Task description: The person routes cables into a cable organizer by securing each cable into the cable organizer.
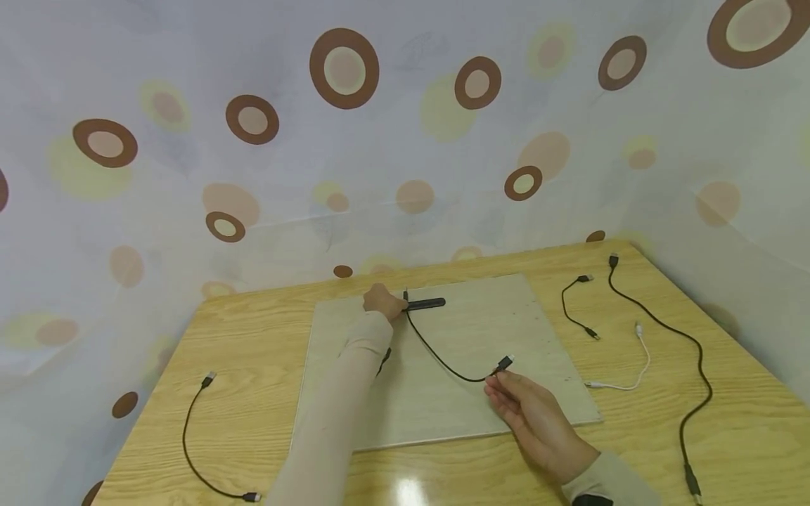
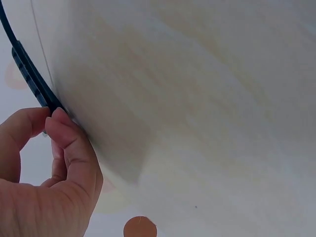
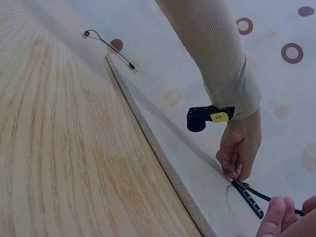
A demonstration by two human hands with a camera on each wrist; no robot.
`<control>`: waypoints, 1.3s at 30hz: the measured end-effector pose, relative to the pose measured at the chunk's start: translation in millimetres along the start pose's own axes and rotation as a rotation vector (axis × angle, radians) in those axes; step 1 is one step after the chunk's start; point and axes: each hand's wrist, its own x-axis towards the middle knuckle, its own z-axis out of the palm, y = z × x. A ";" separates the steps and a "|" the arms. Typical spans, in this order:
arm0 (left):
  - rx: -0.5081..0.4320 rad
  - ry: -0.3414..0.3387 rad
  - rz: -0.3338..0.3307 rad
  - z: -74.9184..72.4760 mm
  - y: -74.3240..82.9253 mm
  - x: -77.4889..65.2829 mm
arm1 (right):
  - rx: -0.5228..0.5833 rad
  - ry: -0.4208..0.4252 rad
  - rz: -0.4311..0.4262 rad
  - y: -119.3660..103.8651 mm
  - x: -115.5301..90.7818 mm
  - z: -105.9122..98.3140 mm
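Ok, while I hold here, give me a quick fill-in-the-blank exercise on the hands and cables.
1. The black slotted strip is pinched at one end by the person's ____ hand.
2. The right hand holds a cable coloured ____.
3. In the head view, the only white cable lies toward the board's ____ side.
4. Left of the board in that view, the number of cables visible on the table is ____.

Missing words: left; black; right; one.

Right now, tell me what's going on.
A person's left hand pinches one end of the clip near the far edge of the board, where a cable meets it. The right hand holds that cable near a plug. Other cables lie on the table, either side.
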 end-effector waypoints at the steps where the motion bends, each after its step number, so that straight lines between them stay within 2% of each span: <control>1: 0.006 0.000 0.004 0.3 -0.1 0.2 | 0.001 -0.005 -0.001 -0.2 -0.5 -0.1; 6: 0.007 0.010 0.017 1.5 -2.9 0.3 | -0.001 -0.020 -0.012 -0.6 -2.6 -1.4; 14: -0.003 0.043 0.021 -2.6 5.5 -9.7 | -0.029 -0.022 -0.031 -0.8 -2.3 -2.8; 23: 0.003 0.053 0.029 3.7 9.2 -9.8 | -0.007 -0.034 -0.025 -0.7 -4.0 -0.4; 29: -0.042 0.024 0.023 -0.7 11.1 -9.7 | 0.002 -0.040 -0.032 -2.0 -4.5 1.4; 39: 0.007 -0.075 0.034 -6.7 0.1 -2.6 | -0.015 -0.042 -0.030 1.2 -9.1 2.1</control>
